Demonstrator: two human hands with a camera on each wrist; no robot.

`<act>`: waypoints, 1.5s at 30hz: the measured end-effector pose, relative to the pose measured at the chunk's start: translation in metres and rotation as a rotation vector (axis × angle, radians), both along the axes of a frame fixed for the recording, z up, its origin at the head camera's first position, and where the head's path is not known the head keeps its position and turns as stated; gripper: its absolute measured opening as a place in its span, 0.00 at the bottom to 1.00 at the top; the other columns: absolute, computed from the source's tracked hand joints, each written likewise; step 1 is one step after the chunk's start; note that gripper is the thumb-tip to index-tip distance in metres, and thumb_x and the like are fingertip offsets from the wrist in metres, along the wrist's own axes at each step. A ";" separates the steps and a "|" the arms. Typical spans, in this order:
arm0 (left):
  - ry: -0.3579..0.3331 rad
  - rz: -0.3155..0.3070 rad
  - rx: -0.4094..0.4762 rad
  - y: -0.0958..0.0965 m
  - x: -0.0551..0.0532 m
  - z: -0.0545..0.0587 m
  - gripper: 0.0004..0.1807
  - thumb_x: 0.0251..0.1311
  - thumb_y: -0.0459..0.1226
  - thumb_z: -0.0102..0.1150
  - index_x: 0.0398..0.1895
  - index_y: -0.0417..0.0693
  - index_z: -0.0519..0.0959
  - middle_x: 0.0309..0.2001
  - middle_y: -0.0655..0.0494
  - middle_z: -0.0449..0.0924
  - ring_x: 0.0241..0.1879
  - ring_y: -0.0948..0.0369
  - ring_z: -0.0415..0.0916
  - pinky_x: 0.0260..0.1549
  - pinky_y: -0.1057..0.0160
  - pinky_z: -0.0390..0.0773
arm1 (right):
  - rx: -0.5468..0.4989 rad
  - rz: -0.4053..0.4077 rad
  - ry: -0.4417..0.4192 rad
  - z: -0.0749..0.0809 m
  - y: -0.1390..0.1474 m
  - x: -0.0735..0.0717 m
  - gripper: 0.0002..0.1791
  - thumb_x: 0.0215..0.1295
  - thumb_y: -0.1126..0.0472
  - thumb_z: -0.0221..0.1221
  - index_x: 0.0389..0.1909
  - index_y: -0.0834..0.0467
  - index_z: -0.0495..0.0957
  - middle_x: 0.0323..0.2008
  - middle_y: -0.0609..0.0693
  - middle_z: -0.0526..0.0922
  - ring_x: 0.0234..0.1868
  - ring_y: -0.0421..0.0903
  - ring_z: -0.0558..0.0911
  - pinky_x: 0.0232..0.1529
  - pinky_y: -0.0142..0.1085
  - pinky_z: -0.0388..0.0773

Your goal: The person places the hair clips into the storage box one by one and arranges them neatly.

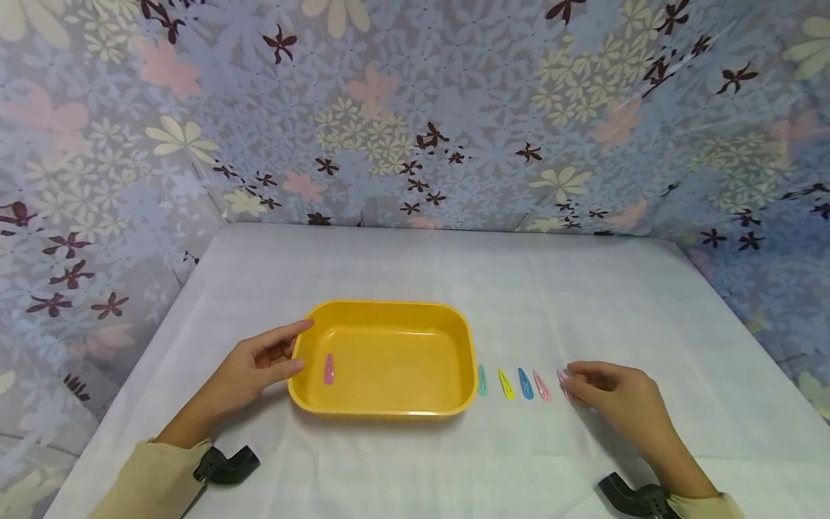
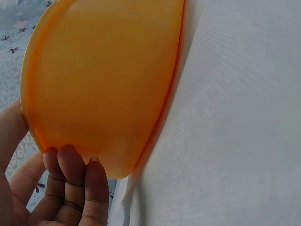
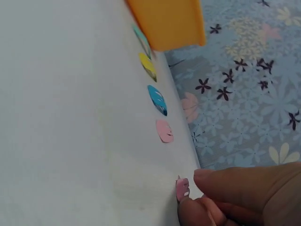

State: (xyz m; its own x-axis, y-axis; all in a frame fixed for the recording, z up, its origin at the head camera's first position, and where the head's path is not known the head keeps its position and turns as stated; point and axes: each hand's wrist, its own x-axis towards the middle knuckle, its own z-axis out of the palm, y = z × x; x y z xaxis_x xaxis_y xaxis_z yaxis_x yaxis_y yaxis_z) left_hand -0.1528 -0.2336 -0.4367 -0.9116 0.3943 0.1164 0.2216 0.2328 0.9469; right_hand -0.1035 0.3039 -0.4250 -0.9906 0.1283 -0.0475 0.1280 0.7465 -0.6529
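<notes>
A yellow plastic tray (image 1: pixel 389 413) stands on the white-covered table, with one pink snap hair clip (image 1: pixel 329 369) inside near its left end. My left hand (image 1: pixel 259 360) holds the tray's left end, the index finger and thumb at the rim and the other fingers curled against the outer wall (image 2: pixel 103 94). To the tray's right lies a row of clips: mint green (image 1: pixel 483 380), yellow (image 1: pixel 506 385), blue (image 1: pixel 526 384) and pink (image 1: pixel 541 386). At the row's right end my right hand (image 1: pixel 616 396) has thumb and finger around another pink clip (image 3: pixel 182 188); a gap shows beside the thumb.
White cloth (image 1: pixel 402 476) covers the table. A floral curtain (image 1: pixel 415 108) hangs behind it and along both sides. A black wrist mount (image 1: pixel 227 465) sits on the left forearm, and another mount (image 1: pixel 638 497) on the right.
</notes>
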 end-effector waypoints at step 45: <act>0.010 0.003 0.010 0.002 0.004 0.002 0.29 0.68 0.30 0.63 0.72 0.38 0.70 0.45 0.41 0.71 0.42 0.61 0.73 0.40 0.71 0.78 | 0.110 0.083 0.066 -0.006 -0.006 -0.001 0.10 0.61 0.56 0.73 0.43 0.50 0.91 0.38 0.46 0.89 0.37 0.43 0.82 0.32 0.31 0.75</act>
State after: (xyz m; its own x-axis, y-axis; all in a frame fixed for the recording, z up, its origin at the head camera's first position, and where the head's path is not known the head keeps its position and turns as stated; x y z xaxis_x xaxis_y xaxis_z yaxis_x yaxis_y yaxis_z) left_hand -0.1488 -0.2315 -0.4351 -0.9114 0.3907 0.1292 0.2303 0.2239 0.9470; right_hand -0.1044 0.2981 -0.4305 -0.9985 0.0472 0.0280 0.0227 0.8203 -0.5714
